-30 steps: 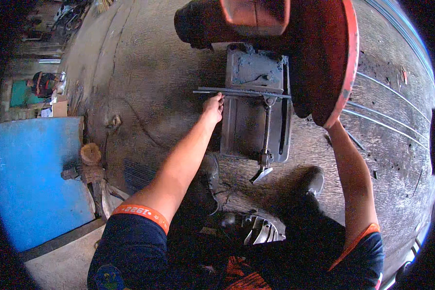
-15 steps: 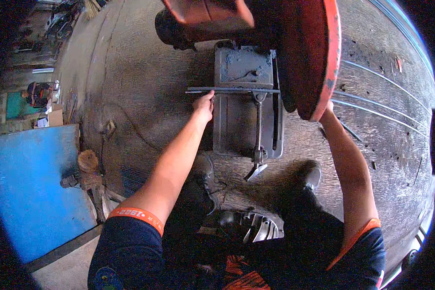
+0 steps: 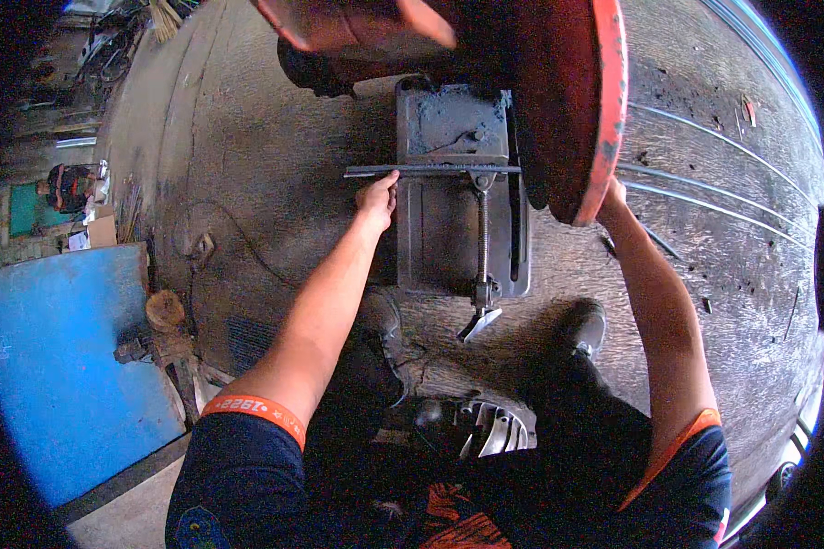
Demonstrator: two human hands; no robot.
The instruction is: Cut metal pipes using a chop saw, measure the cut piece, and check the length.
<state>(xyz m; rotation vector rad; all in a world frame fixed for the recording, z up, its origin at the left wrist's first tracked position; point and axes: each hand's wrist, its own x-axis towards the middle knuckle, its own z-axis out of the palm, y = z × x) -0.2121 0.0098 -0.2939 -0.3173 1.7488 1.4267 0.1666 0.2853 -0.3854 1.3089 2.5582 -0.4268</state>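
My left hand (image 3: pixel 377 199) is closed on the left part of a thin grey metal bar (image 3: pixel 366 171), its thumb along the near side. The bar lies crosswise over the grey base (image 3: pixel 439 238) of a cut-off saw, against the vise, whose long threaded screw (image 3: pixel 484 229) runs toward me to a crank handle (image 3: pixel 479 323). Above the base hangs the saw's large red disc guard (image 3: pixel 609 110), hiding the bar's right end. My right hand (image 3: pixel 613 197) is behind the guard's lower right edge; its fingers are mostly hidden, as is whatever they touch.
Long metal rods (image 3: pixel 714 203) lie on the worn floor at right. A blue board (image 3: pixel 64 357) and a wood block (image 3: pixel 165 311) stand at left. My shoes (image 3: pixel 588 328) flank the base's near end. Another person (image 3: pixel 69 188) is far left.
The saw, guard and bar appear slightly farther left in the picture, mostly as the view shifts. Both hands keep their places at the bar and the guard.
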